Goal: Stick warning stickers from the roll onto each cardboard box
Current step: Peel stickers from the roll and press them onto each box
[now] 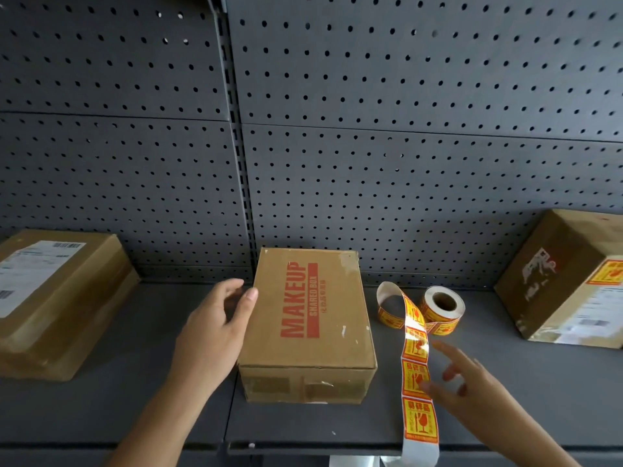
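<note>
A cardboard box printed MAKEUP (308,318) stands in the middle of the grey shelf. My left hand (215,326) rests against its left side, thumb on the top edge, fingers relaxed. To the right of the box lies the sticker roll (442,308), with a strip of yellow and red warning stickers (417,375) unrolled toward the shelf's front edge. My right hand (472,392) hovers beside the strip with spread fingers, one fingertip at the strip's right edge. A second box (50,305) sits at the left. A third box (569,281) at the right carries a warning sticker.
The dark grey shelf (141,392) runs across the view, with a pegboard back wall (371,163) behind the boxes. The empty backing paper of the strip hangs over the shelf's front edge (337,448).
</note>
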### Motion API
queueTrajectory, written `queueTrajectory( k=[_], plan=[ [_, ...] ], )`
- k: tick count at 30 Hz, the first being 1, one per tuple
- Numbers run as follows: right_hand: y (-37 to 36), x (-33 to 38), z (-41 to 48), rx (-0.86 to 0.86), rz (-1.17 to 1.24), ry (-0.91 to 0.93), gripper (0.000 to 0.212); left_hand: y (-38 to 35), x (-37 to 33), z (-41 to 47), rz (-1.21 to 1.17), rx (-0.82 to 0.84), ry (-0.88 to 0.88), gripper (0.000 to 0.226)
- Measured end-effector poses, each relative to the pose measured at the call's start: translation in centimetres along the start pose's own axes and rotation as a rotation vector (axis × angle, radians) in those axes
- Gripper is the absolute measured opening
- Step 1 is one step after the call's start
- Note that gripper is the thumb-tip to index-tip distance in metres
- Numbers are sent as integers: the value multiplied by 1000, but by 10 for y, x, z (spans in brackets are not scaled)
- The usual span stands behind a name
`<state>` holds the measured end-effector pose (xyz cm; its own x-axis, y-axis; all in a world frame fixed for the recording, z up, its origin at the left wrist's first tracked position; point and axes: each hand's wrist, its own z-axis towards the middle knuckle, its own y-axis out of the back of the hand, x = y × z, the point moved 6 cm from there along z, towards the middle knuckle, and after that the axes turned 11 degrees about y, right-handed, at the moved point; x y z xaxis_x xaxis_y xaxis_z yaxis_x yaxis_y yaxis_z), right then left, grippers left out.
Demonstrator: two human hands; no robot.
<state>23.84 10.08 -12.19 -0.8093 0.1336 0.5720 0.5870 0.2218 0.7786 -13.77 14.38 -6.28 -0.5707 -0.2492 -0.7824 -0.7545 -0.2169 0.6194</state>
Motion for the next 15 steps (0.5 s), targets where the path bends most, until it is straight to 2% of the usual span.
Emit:
queueTrajectory(
  k=[2,4,8,11,15],
  plan=[
    [-12,-1,1,35,73,-20,86,7,-10,-8,-74,-66,-56,52],
    [-23,-1,4,29,174,-5,87,12,-24,-20,-128,-128,-127,46],
    [-10,8,7,-181,430,80,62,11,-57,-60,-205,-202,-367,27],
    [13,30,6,-273,863,153,49,-7,-76,-80,-219,-108,-477,24],
    [42,61,5,-295,1053,263,30,-39,-95,-88,-218,105,-483,24]
  ],
)
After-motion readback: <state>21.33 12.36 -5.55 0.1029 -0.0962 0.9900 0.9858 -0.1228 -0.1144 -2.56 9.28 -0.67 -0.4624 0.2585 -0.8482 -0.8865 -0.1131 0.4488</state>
